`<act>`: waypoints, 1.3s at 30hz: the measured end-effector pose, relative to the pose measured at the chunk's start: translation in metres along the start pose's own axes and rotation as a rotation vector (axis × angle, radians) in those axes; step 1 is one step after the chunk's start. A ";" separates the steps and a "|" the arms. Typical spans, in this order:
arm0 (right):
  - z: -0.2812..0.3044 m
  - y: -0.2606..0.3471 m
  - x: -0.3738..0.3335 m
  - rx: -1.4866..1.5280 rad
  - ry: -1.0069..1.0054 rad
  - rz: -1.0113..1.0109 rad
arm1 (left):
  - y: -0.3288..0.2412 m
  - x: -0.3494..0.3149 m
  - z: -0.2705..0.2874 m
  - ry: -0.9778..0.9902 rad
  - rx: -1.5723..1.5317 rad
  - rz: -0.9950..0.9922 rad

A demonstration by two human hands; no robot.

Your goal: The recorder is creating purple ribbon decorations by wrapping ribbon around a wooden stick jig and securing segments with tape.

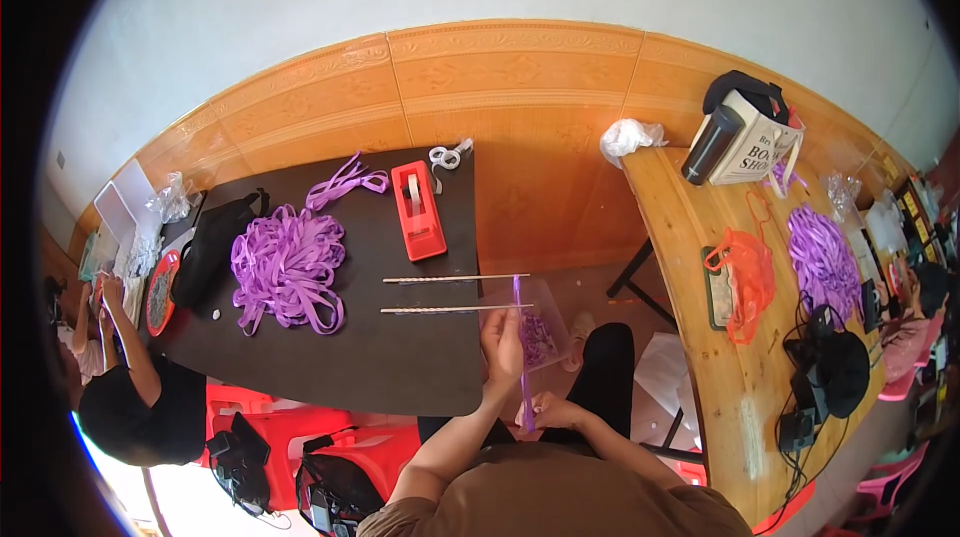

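Head view showed a smooth, narrow purple strip (527, 392) running straight down from two slender, pale, spiral-textured sticks (445, 310), which lay parallel and jutted past the edge of the dark, flat tabletop (400, 369). The right hand (553, 412) pinched its lower end; the left hand (504, 347) was at the nearer stick's tip, its exact grip impossible to tell. Leftward sat a loopy ribbon heap (287, 267).

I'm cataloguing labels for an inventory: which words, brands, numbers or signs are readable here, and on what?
Cream tote bag: large dark printed lettering on its front; I won't copy it out.
Red tape dispenser: no readable text.
Held purple ribbon: no lettering visible.
Along the far right edge: any text is too small or blurred to read.
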State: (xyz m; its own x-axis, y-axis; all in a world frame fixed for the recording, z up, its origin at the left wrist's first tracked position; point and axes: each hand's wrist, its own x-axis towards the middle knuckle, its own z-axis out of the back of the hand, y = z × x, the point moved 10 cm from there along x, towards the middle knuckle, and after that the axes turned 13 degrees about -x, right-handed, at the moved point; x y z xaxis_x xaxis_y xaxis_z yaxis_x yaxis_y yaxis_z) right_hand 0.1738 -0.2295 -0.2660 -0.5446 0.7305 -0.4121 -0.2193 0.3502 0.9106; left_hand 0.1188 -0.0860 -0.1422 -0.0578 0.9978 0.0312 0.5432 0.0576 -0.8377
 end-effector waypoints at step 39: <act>0.001 0.000 0.002 -0.370 -0.075 -0.062 | 0.001 0.011 -0.016 0.088 -0.248 0.070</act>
State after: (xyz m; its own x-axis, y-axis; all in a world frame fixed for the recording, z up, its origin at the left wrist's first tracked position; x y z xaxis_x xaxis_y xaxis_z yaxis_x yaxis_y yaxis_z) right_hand 0.1735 -0.2268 -0.2668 -0.4635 0.7600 -0.4556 -0.5347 0.1702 0.8277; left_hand 0.1319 -0.0740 -0.1341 0.0544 0.9979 0.0342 0.7327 -0.0166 -0.6804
